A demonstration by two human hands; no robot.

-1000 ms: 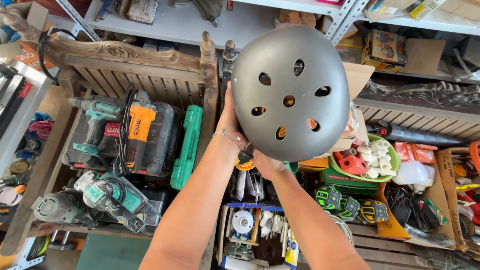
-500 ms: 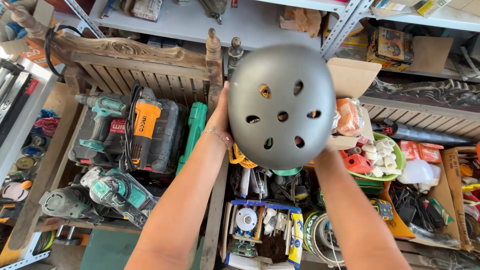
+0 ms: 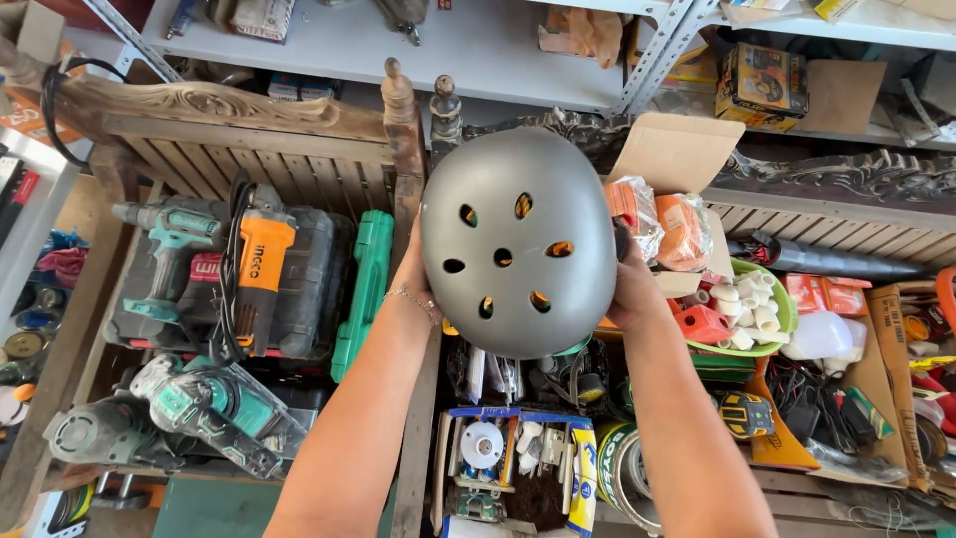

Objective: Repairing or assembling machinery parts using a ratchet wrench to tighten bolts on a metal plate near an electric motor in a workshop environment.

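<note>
i held the grey helmet (image 3: 518, 244) up high.
both hands, left hand (image 3: 413, 284) and right hand (image 3: 632, 289), pressed its sides (a loose grip could drop it on the tools (image 3: 239, 269)).

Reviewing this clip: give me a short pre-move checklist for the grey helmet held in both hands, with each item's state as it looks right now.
1. Left hand on the helmet: ok, it presses against the left edge of the shell.
2. Right hand on the helmet: ok, it grips the right edge.
3. Helmet clear of clutter below: ok, it is held up above the tool boxes.
4. Shell condition: ok on the visible top, with vents open; the inside cannot be told.
5. Straps and buckle: cannot tell, hidden beneath the shell.
6. Free spot to set it down: not ok, the green bowl and the orange grinder crowd both sides.
</note>
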